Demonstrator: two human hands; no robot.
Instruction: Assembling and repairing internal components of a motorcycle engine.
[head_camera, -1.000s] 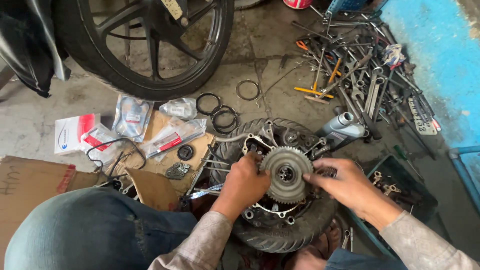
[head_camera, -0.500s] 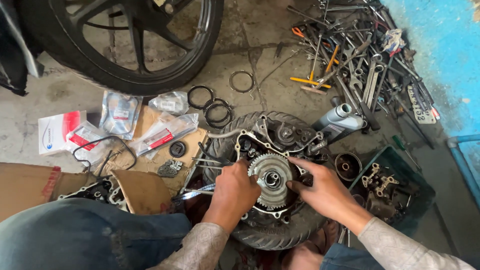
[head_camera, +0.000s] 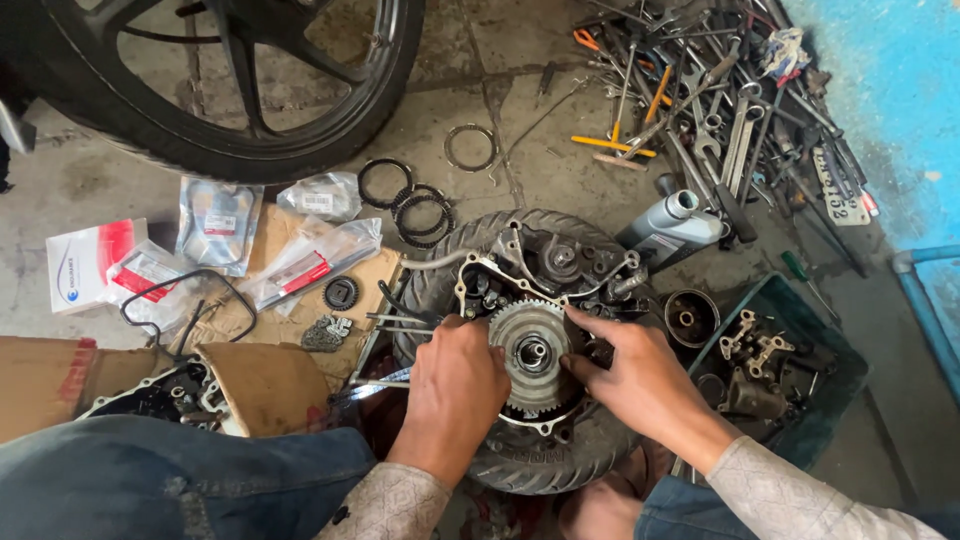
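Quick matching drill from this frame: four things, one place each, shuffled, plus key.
1. toothed gear
2. oil bottle
3. green crate
4. tyre

a. top left, by the wheel spokes
b. between left hand and right hand
c. right of the engine case, holding metal parts
d. lying by the heap of wrenches

Pairs: 1-b, 2-d, 3-c, 4-a

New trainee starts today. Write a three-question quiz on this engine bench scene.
1. True or false: both hands touch the toothed round gear.
2. What does the open engine case rest on? A) small tyre B) wooden crate C) metal stand
3. Which side of the case is the grey bottle on in the picture?

Key: 1 true: left hand and right hand grip it. 2 A, the small tyre. 3 right.
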